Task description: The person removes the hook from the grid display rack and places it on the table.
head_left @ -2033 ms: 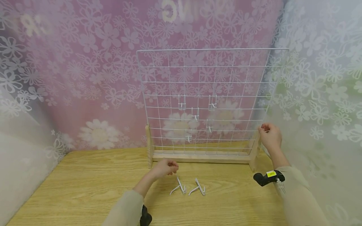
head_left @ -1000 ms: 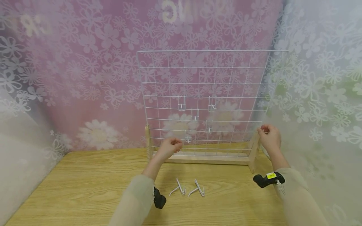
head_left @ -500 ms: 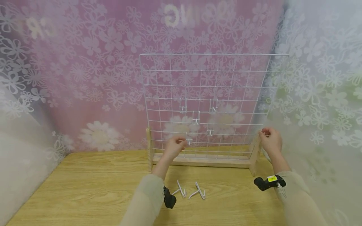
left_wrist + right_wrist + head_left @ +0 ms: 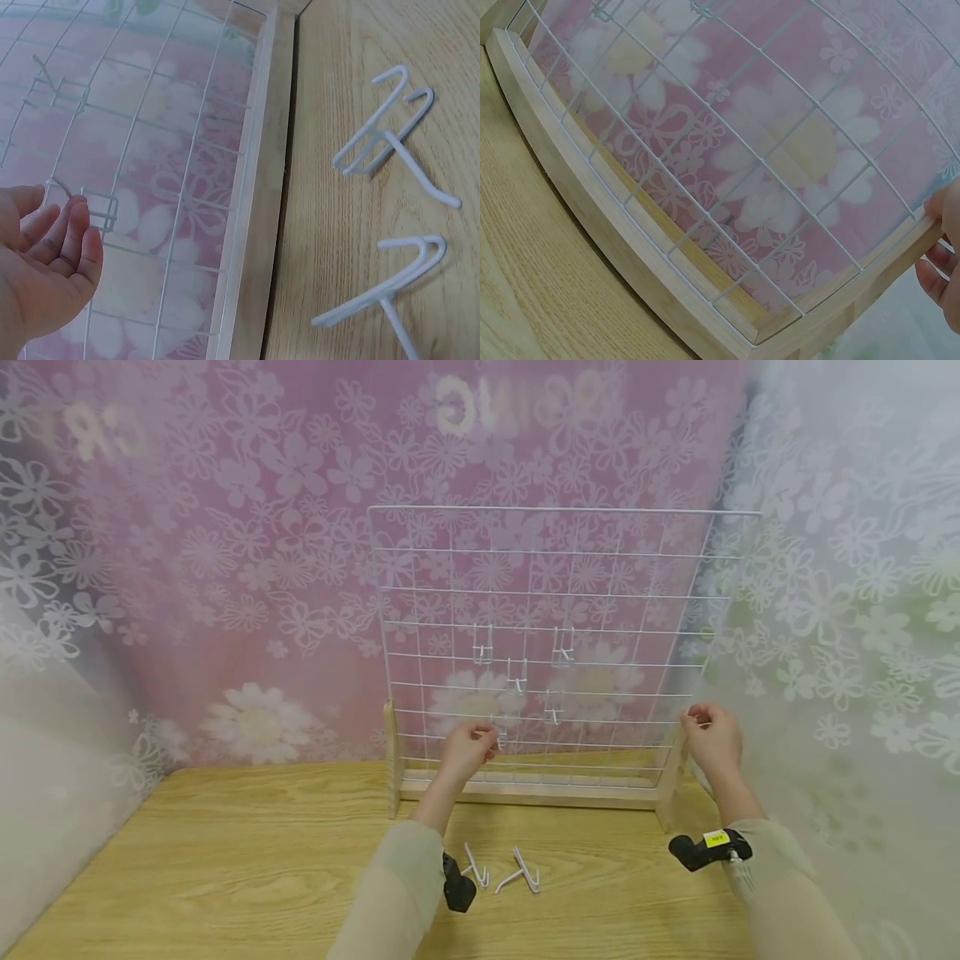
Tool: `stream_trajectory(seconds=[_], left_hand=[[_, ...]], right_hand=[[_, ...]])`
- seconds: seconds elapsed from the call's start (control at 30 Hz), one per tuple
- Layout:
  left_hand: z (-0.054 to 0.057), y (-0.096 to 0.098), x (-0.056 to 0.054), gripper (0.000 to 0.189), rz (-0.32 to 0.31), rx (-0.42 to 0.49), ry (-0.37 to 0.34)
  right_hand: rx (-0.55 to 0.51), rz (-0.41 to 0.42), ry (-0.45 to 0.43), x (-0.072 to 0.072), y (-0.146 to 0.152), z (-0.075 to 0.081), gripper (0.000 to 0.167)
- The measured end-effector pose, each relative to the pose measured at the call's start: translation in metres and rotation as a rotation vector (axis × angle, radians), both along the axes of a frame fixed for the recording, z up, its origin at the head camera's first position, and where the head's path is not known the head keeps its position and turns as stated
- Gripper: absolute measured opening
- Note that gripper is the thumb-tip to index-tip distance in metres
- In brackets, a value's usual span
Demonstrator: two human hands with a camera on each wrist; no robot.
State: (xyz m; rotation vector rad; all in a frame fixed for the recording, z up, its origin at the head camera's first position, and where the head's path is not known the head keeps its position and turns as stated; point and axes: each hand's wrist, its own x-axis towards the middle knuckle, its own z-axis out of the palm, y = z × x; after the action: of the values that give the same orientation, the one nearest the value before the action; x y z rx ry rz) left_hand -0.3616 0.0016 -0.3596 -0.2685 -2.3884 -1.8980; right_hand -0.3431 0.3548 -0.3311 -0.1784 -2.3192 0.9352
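Note:
A white wire grid panel (image 4: 600, 597) stands upright in a wooden stand (image 4: 555, 795). Several white wire hooks hang on it, among them an upper left hook (image 4: 483, 652) and a middle hook (image 4: 517, 681). My left hand (image 4: 465, 752) has its curled thumb and fingers at the prong of the lowest hook (image 4: 105, 214), pinching it; the hook's frame is on the grid wires. On the right side my right hand (image 4: 715, 742) grips the stand's upright, its thumb on the front and fingers behind the wood (image 4: 900, 251).
Two loose white hooks lie on the wooden table (image 4: 225, 860) before the stand: a left hook (image 4: 476, 867), partly behind my wrist camera (image 4: 459, 883), and a right hook (image 4: 522, 872). A pink flowered curtain (image 4: 262, 568) hangs behind, a pale one (image 4: 847, 610) at the right.
My left hand has risen from beside the loose hooks on the table and moved right to the lowest hook on the grid. The right hand has kept its hold on the upright.

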Motion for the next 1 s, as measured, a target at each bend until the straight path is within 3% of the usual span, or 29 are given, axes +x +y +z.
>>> stream_trajectory(seconds=[0.53,0.8,1.0], left_hand=[[-0.001,0.010,0.001,0.016,-0.015,0.055,-0.024],[0.005,0.011,0.002,0.016,-0.032,0.128,-0.057],[0.008,0.005,0.005,0.016,-0.061,0.119,-0.039]], right_hand=[[0.011,0.004,0.045,-0.003,0.001,-0.004,0.021],[0.016,0.008,0.053,0.001,0.002,-0.002,0.021],[0.025,0.009,0.061,0.001,0.003,-0.003,0.020]])
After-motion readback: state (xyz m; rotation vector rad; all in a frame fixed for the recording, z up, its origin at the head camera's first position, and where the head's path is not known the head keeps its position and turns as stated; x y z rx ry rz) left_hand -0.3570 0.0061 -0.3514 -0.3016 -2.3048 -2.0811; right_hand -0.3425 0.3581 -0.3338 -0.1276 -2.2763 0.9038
